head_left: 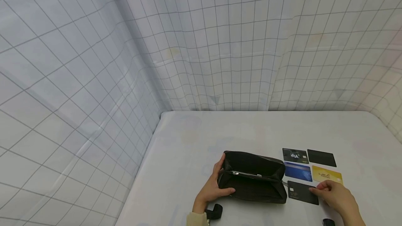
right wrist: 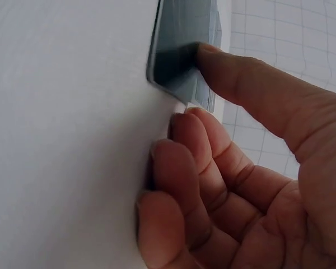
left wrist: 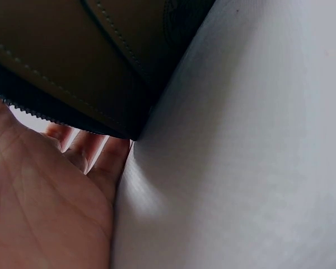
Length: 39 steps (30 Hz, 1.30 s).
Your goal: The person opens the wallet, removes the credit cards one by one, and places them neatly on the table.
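Note:
A long black zip wallet (head_left: 251, 193) lies gaping on the white table, its zipped inner divider showing. My left hand (head_left: 211, 187) grips its left end, thumb at the front edge and fingers along the far side. In the left wrist view the wallet's stitched outer panel (left wrist: 61, 61) leans over the fingers. At the wallet's right, my right hand (head_left: 337, 196) pinches the right edge of a dark grey VIP card (head_left: 299, 191). The right wrist view has the thumb on top of this card (right wrist: 182, 39), the other fingers curled by its edge, close to the tabletop.
Beyond the VIP card lie a blue card (head_left: 297, 171), a yellow card (head_left: 326, 174), a black card with Vip lettering (head_left: 295, 155) and a plain black card (head_left: 321, 158). Gridded white curtains (head_left: 220, 44) hang behind and to the left of the table (head_left: 185, 142).

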Available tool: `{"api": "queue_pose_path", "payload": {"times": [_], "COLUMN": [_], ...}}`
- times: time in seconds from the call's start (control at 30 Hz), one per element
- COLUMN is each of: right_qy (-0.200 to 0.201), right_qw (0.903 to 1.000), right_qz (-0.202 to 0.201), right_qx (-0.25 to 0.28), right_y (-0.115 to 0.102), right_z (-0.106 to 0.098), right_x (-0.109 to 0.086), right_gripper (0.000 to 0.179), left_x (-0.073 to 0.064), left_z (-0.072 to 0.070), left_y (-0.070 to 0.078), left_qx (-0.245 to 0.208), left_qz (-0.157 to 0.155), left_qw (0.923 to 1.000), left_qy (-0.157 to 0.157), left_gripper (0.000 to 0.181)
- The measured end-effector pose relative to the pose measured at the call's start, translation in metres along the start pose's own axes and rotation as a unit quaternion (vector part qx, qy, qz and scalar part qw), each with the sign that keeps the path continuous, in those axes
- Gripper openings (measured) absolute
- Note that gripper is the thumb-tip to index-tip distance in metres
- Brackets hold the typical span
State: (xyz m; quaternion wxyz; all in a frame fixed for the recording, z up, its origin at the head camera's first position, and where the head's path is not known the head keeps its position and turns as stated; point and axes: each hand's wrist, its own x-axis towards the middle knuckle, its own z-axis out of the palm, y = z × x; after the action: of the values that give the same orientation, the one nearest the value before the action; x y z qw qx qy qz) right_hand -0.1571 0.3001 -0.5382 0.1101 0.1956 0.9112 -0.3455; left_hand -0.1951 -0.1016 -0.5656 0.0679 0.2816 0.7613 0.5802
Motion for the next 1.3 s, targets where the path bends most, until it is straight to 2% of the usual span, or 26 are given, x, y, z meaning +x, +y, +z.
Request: {"api": "queue_pose_path", "payload": {"times": [0.23, 0.53, 0.73, 1.1, 1.3], "right_qy": [0.016, 0.013, 0.011, 0.011, 0.009], "right_qw": [0.9999, 0.9998, 0.9997, 0.9998, 0.9998], "right_qz": [0.004, -0.014, -0.021, -0.017, -0.008], "right_qx": [0.002, 0.006, -0.001, -0.007, -0.016], "right_y": [0.002, 0.0042, 0.0033, -0.0011, -0.0023], "right_z": [0.0037, 0.0028, 0.0018, 0.0019, 0.0034], "right_x": [0.0025, 0.0009, -0.0006, -0.006, -0.007], "right_gripper": [0.044, 0.047, 0.048, 0.046, 0.045], "left_x": [0.0004, -0.0003, -0.0003, -0.0008, -0.0016], "left_z": [-0.0008, -0.0003, -0.0004, 0.0012, 0.0014], "left_y": [-0.0011, 0.0002, -0.0009, 0.0026, 0.005], "left_qx": [0.0, -0.01, -0.006, 0.006, 0.002], "left_qz": [-0.003, 0.007, 0.003, 0.004, -0.01], "left_qw": [1.0, 0.9999, 1.0, 1.0, 0.9999], "left_qy": [-0.004, -0.003, -0.002, 0.004, 0.002], "left_gripper": [0.107, 0.106, 0.107, 0.114, 0.112]}}
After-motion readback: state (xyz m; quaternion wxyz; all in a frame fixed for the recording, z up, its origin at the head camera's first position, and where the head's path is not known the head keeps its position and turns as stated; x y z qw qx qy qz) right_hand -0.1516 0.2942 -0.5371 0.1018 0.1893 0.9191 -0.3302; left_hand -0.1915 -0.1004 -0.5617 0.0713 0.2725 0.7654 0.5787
